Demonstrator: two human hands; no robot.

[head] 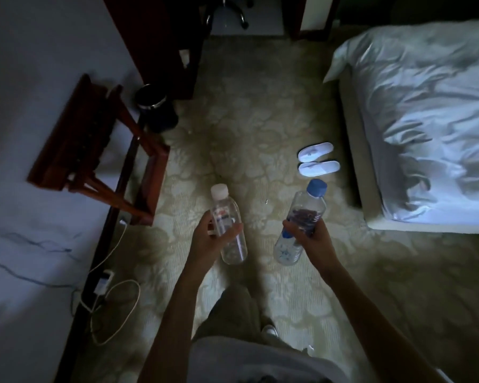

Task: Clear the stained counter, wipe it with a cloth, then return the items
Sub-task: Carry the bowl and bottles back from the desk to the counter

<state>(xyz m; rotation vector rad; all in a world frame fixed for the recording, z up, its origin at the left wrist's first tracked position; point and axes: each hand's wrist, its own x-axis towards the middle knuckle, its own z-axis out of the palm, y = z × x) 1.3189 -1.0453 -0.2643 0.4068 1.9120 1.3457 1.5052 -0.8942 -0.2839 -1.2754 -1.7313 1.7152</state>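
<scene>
My left hand [209, 236] grips a clear water bottle with a white cap [234, 244], held out over the patterned carpet. My right hand [309, 239] grips a second clear bottle with a blue cap [302, 208], tilted so its cap leans to the right. Both bottles hang in the air in front of me, about a hand's width apart. No counter or cloth is in view.
A wooden luggage rack [89, 150] stands against the white wall on the left, with a dark bin [156, 106] behind it. White cables and a charger [105, 283] lie along the skirting. A bed with rumpled white bedding [426, 128] fills the right; white slippers [317, 160] lie beside it.
</scene>
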